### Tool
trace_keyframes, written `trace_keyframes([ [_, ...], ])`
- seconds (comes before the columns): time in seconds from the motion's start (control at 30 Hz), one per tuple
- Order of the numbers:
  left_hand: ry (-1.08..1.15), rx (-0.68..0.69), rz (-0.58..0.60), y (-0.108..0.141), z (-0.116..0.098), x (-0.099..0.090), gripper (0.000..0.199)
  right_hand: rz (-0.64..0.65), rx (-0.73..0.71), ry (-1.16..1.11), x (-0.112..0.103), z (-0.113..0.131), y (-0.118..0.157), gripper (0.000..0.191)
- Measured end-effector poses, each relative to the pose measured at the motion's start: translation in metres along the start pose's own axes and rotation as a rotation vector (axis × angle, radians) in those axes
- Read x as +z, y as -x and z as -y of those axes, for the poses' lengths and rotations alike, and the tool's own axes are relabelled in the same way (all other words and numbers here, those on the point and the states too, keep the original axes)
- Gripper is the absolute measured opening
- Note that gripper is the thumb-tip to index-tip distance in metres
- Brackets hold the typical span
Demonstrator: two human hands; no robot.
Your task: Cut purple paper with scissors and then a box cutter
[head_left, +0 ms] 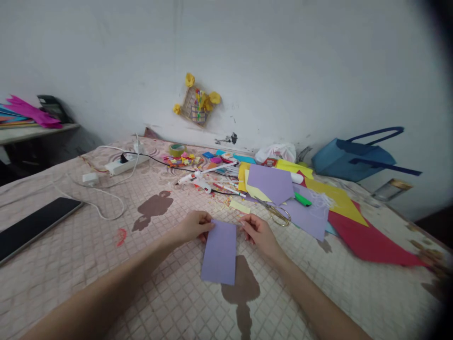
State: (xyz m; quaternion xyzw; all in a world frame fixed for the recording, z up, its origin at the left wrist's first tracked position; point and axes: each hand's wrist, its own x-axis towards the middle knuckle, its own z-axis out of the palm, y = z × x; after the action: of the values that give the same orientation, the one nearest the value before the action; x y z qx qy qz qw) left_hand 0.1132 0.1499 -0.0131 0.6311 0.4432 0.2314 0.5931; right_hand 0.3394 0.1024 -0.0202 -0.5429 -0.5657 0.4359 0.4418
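The left hand (199, 227) holds the purple card (219, 253) by its upper left corner, its grip pinched on the edge. The right hand (257, 233) is just beside the upper right corner, fingertips nearly together; whether they pinch anything, I cannot tell. The card is above the table (170, 302), between the forearms.

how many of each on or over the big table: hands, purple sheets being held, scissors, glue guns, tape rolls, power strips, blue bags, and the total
hands: 2 (left hand, right hand)
held purple sheet: 1
scissors: 1
glue gun: 1
tape roll: 1
power strip: 1
blue bag: 1
total: 8
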Motion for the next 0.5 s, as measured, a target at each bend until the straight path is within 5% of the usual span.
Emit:
trace_keyframes([
  [0.37,-0.095,0.095,-0.059,0.003,0.002,-0.002,0.035,-0.112,-0.133,0.144,-0.030,-0.002,-0.026,0.028],
  [0.5,-0.133,0.105,-0.048,0.002,0.001,-0.002,0.032,-0.232,-0.162,0.287,-0.057,-0.008,-0.028,0.026],
])
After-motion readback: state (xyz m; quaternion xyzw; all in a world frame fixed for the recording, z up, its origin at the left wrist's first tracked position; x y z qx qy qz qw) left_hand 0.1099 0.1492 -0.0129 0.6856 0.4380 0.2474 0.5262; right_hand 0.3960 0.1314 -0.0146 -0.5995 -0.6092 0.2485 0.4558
